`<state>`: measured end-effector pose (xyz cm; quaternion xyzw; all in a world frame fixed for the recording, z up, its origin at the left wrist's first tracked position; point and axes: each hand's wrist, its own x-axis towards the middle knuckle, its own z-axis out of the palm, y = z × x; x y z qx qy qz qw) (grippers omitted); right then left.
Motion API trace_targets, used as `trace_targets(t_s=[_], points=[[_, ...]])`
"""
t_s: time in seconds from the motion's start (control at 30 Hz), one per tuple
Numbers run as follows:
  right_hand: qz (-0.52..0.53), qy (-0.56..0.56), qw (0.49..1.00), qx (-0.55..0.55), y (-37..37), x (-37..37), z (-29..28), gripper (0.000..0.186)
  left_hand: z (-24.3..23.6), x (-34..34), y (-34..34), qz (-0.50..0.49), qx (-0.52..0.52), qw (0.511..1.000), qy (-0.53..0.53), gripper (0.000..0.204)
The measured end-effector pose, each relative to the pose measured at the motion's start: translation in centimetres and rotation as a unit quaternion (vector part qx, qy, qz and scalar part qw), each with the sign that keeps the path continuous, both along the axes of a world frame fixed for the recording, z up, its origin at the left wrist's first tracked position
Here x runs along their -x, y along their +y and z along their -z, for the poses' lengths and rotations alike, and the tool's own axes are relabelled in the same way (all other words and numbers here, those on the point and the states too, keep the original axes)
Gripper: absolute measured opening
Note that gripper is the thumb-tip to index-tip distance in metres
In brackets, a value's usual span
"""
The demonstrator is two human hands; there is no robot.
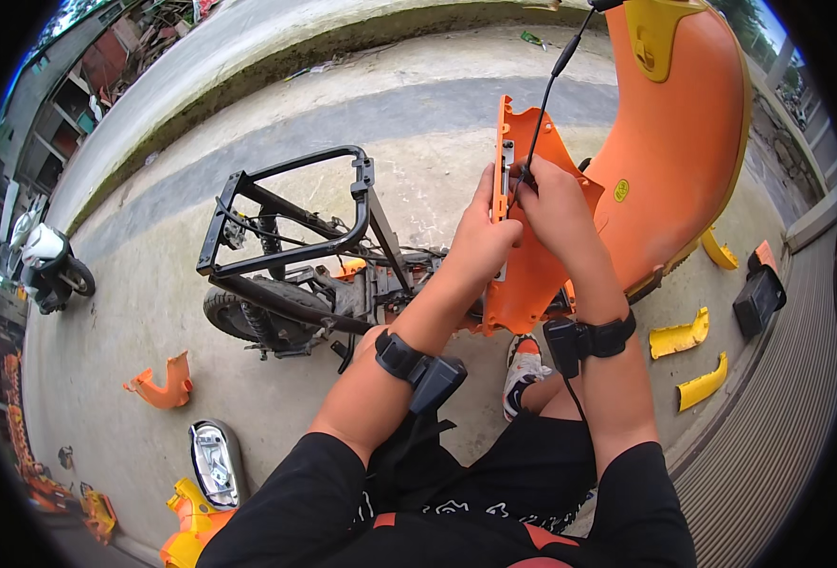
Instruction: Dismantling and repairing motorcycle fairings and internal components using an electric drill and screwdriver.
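Observation:
An orange plastic panel (553, 151) with notched edges stands upright in front of me, beside the big orange front fairing (660, 161). My left hand (480, 241) is closed round the panel's near left edge, where a narrow metal strip (507, 161) runs along it. From the top, a black cable (543, 109) comes down to the panel. My right hand (556, 204) is closed on this cable, its fingertips against the panel's inner side and partly hidden. Left of my hands stands the stripped scooter with its black tube frame (366, 204) and rear wheel (234, 312).
Yellow trim pieces (680, 334) and a black box-shaped part (759, 301) lie at right by the ribbed shutter (769, 426). At left are a curved orange part (165, 383), a seat (217, 464) holding small parts, and a parked white scooter (49, 256).

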<state>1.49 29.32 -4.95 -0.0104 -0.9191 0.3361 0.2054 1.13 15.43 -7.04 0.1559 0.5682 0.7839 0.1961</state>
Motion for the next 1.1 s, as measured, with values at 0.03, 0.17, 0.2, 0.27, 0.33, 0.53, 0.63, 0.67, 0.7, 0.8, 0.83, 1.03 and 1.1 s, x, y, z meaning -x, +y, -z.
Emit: trace_targets(t_s=[0.03, 0.17, 0.2, 0.27, 0.33, 0.53, 0.63, 0.67, 0.7, 0.8, 0.83, 1.03, 1.1], points=[[-0.027, 0.0, 1.0, -0.008, 0.3, -0.1, -0.2, 0.013, 0.0, 0.1, -0.2, 0.0, 0.0, 1.0, 0.0, 0.088], [-0.056, -0.004, 0.995, -0.085, 1.1, -0.5, -0.7, 0.014, -0.2, 0.2, -0.6, 0.03, -0.033, 0.996, -0.074, 0.063], [-0.055, -0.004, 0.995, -0.085, 1.1, -0.5, -0.8, 0.014, -0.2, 0.2, -0.6, 0.039, -0.033, 0.995, -0.084, 0.06], [-0.04, -0.022, 0.992, -0.12, 1.1, -0.5, -0.9, 0.016, -0.2, 0.1, -0.4, 0.029, -0.037, 0.996, -0.073, 0.059], [-0.032, -0.038, 0.992, -0.118, 1.1, -0.5, -0.9, 0.017, -0.1, 0.0, -0.2, 0.018, -0.042, 0.997, -0.063, 0.058], [0.006, -0.062, 0.994, -0.09, 0.4, 0.2, -0.4, 0.02, 0.1, -0.2, 0.1, 0.025, -0.043, 0.998, -0.048, 0.069], [0.037, -0.066, 0.996, -0.054, -0.2, 0.2, -0.2, 0.02, 0.1, -0.5, 0.5, -0.015, -0.045, 0.999, -0.022, 0.079], [0.06, -0.065, 0.995, -0.042, -0.4, 0.2, -0.2, 0.021, 0.1, -0.4, 0.5, -0.004, -0.039, 0.999, -0.014, 0.083], [0.053, -0.058, 0.996, -0.043, -0.7, 0.1, -0.1, 0.021, 0.1, -0.4, 0.6, 0.006, -0.032, 0.999, -0.004, 0.089], [0.103, -0.067, 0.992, -0.036, -1.1, 0.0, -0.1, 0.021, 0.2, -0.3, 0.7, 0.003, -0.036, 0.999, 0.007, 0.09], [0.107, -0.076, 0.991, -0.019, -1.1, 0.0, -0.1, 0.02, 0.2, -0.3, 0.7, 0.005, -0.036, 0.999, 0.007, 0.09], [0.076, -0.038, 0.996, -0.038, -0.9, -0.2, 0.1, 0.016, 0.1, 0.1, 0.3, 0.009, -0.015, 1.0, -0.014, 0.091], [0.057, 0.007, 0.997, -0.055, -0.8, -0.4, 0.2, 0.018, 0.0, 0.1, 0.2, 0.022, -0.032, 0.999, -0.033, 0.087]])
